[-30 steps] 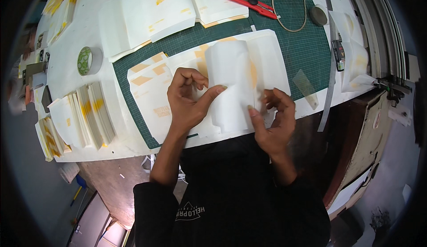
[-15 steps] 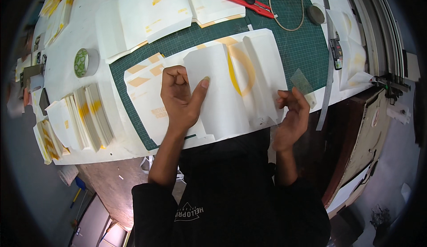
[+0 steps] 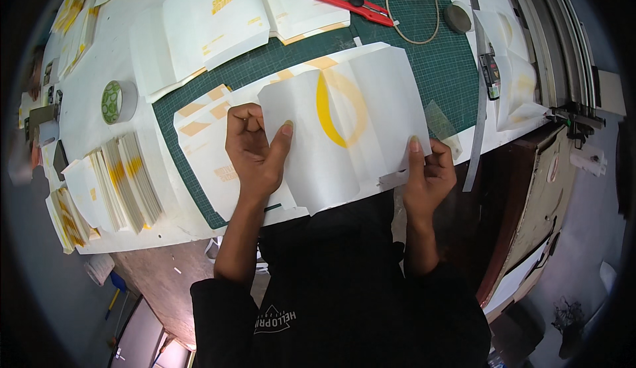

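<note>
Your white sheet with the yellow ring (image 3: 344,126) could crease off-line or slip, because only its edges are held while it lifts off the green cutting mat (image 3: 437,56) beyond your fingers. Your left hand (image 3: 255,149) pinches its left edge, thumb on top, fingers curled; your right hand (image 3: 429,172) pinches the lower right corner.

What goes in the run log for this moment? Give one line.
left hand: grips white sheet with yellow ring | right hand: pinches its lower right corner | under: green cutting mat | nearby: red utility knife, tape roll
</note>
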Tool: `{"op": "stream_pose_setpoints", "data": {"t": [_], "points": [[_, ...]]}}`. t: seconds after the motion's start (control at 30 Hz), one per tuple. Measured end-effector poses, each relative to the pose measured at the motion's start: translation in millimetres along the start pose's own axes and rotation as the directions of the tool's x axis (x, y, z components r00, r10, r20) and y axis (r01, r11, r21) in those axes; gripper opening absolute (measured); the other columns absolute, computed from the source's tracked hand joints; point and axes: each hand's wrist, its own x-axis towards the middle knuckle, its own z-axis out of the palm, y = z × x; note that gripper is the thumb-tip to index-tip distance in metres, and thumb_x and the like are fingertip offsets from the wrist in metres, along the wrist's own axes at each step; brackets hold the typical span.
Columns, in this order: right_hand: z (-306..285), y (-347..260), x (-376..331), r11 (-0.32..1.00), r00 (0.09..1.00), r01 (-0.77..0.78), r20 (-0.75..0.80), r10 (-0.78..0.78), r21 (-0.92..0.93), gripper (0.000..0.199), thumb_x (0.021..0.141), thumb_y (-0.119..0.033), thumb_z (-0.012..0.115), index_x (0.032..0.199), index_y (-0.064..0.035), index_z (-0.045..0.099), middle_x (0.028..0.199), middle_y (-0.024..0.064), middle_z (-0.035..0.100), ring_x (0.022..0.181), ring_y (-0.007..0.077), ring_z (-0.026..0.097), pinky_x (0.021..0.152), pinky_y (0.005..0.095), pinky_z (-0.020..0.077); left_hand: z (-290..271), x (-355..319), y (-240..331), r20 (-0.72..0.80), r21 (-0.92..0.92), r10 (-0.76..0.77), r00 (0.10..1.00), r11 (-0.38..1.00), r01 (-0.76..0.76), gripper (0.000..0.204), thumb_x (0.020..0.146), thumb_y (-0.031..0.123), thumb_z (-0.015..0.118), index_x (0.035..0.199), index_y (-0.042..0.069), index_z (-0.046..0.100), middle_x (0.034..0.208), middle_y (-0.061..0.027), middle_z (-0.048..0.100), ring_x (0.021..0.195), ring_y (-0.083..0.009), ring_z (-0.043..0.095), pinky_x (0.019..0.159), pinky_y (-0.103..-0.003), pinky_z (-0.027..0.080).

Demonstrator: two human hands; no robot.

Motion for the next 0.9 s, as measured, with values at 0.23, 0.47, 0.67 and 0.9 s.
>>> {"op": "stream_pose_setpoints", "data": {"t": [0.23,0.47,0.67,0.9], "points": [[-6.2,-1.2,-1.7,0.995,0.997,0.067,0.030,-0.069,0.076,0.018,0.100,-0.008,0.072,0.109,0.0042,0.064,0.090,0.0084,0.072,0.075,0.0057,0.063,0.063,0.0183,0.0475,0.1,0.6,-0.3,0.002,0.013,0.017,1.000,1.000,-0.017,0.040,0.088,-0.013,0.068,0.117,0.005,0.047,0.095,-0.0069,0.062,0.092,-0.0103,0.062,0.092,-0.026,0.047],[-7.0,0.3,-2.1,0.993,0.997,0.065,0.031,-0.068,0.094,0.018,0.100,-0.009,0.073,0.109,0.0040,0.064,0.089,0.0081,0.072,0.075,0.0055,0.064,0.064,0.0180,0.0473,1.0,0.8,1.4,0.006,0.003,0.021,1.000,1.000,-0.021,0.040,0.088,-0.013,0.069,0.117,0.005,0.047,0.096,-0.0076,0.063,0.094,-0.0106,0.062,0.092,-0.026,0.048],[-6.0,-2.2,-2.8,0.996,0.999,0.042,0.024,-0.044,0.083,0.017,0.100,-0.008,0.072,0.109,0.0039,0.064,0.089,0.0060,0.072,0.075,0.0041,0.062,0.068,0.0173,0.0458,0.7,0.2,-0.7,0.005,-0.015,0.014,1.000,1.000,-0.014,0.040,0.088,-0.013,0.068,0.117,0.005,0.046,0.098,-0.0083,0.064,0.095,-0.0111,0.063,0.093,-0.027,0.047],[-4.5,1.1,-1.5,0.995,0.999,0.054,0.001,-0.054,0.079,0.018,0.099,-0.008,0.073,0.109,0.0037,0.064,0.083,0.0060,0.071,0.069,0.0039,0.062,0.058,0.0159,0.0434,1.5,0.3,0.6,0.005,-0.019,0.009,1.000,1.000,-0.009,0.040,0.088,-0.013,0.068,0.117,0.005,0.046,0.097,-0.0078,0.063,0.095,-0.0113,0.063,0.094,-0.027,0.047]]}}
